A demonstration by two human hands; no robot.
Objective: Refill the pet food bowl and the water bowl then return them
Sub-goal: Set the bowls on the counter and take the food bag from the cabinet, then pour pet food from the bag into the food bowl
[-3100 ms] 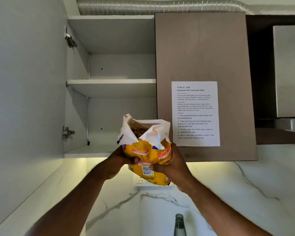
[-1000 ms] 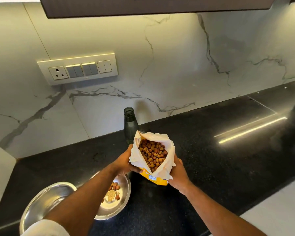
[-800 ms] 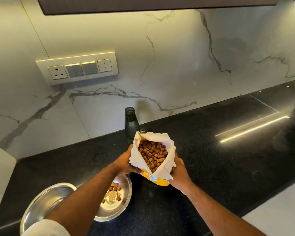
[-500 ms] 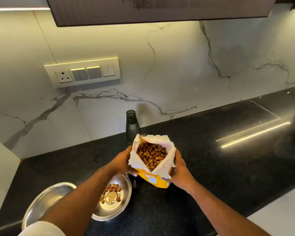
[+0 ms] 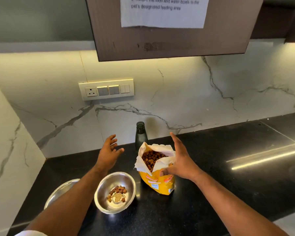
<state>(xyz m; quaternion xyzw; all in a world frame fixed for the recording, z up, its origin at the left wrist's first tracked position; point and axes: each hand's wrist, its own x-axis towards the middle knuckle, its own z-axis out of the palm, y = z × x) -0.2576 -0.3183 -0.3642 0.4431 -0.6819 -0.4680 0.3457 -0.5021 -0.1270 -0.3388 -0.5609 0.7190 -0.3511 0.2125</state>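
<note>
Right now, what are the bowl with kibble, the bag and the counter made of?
Bowl: looks like polished steel, with mirror-like glare. Bag: glossy printed plastic probably, white inside, creased at the open top. Counter: dark polished stone, likely granite, speckled and reflecting the light strip.

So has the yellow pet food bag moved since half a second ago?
Yes. The yellow pet food bag went down onto the black countertop, standing before the dark bottle, both hands off.

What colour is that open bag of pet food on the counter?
The bag is yellow with orange-red markings and a white inner lining, seen in the head view.
</note>
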